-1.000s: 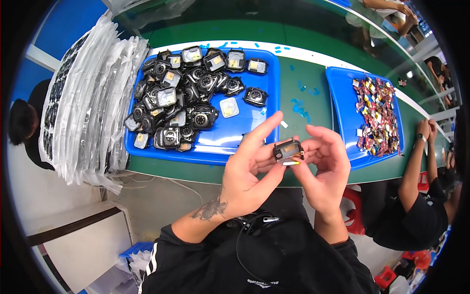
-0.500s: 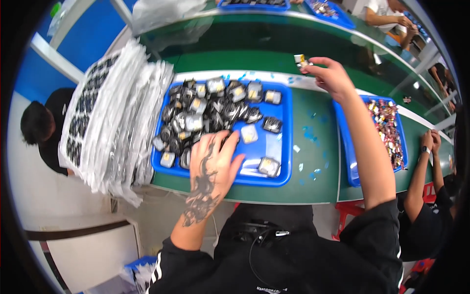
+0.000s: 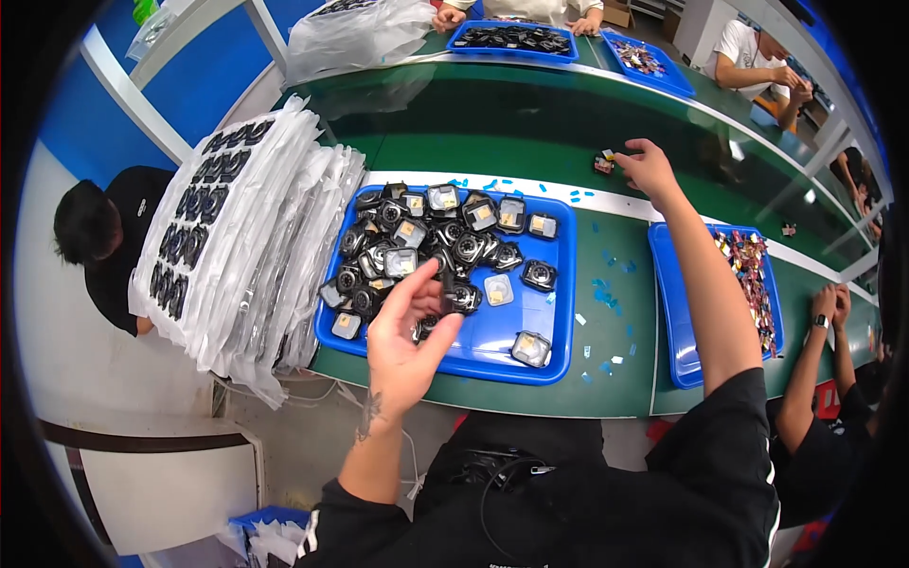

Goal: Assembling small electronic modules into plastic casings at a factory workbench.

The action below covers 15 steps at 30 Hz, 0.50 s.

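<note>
My left hand (image 3: 402,346) is raised over the near part of a blue tray (image 3: 565,312). A dark piece, seen edge-on and looking like a black watch case (image 3: 447,287), sits between its thumb and fingers. Many black watch cases (image 3: 468,248), several with clear covers and yellowish pads, fill the tray's left and far parts. Stretched out over the green conveyor, my right hand (image 3: 650,173) has thumb and index finger apart. Just beside its fingertips lies a small reddish electronic part (image 3: 603,164) with a yellow tab.
Stacked plastic-wrapped sheets of black parts (image 3: 189,222) stand left of the tray. A second blue tray (image 3: 677,322) with small coloured parts (image 3: 748,270) lies under my right forearm. Blue film scraps (image 3: 604,293) dot the green table. Co-workers sit left, right and across.
My view has tilted, shifting the scene downward. The right fingers have spread from the small part, which stays on the conveyor. The left hand has lifted from the pile and turned, with a dark piece.
</note>
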Each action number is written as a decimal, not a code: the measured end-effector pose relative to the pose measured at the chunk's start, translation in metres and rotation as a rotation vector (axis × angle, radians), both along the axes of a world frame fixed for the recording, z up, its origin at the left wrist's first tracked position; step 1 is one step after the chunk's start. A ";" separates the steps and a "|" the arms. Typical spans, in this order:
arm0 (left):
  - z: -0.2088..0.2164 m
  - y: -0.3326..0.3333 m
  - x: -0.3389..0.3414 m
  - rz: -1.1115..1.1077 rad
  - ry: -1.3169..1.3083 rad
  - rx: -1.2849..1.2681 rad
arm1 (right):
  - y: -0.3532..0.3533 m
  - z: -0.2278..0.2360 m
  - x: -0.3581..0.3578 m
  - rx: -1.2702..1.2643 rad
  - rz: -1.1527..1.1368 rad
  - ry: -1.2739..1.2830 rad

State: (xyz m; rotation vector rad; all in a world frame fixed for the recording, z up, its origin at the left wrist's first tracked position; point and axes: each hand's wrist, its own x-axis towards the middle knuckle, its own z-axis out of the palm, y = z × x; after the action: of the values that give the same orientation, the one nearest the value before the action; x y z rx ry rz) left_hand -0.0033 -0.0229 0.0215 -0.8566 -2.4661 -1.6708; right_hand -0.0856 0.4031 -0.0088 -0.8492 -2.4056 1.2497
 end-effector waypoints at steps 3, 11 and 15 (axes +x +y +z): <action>-0.015 0.012 0.013 -0.149 -0.831 0.961 | -0.004 0.030 0.038 0.069 0.231 0.041; -0.023 0.046 0.060 -0.260 -1.072 0.848 | 0.019 0.051 0.171 0.687 0.595 -0.195; -0.026 0.065 0.071 -0.392 -1.175 0.748 | 0.014 0.037 0.210 0.851 0.319 -0.071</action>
State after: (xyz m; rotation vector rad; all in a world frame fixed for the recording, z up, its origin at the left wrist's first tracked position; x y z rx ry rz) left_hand 0.0675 0.0416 -0.0040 -0.2327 -1.6388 -3.6362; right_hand 0.1245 0.4174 0.0286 -0.2569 -2.8031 0.1700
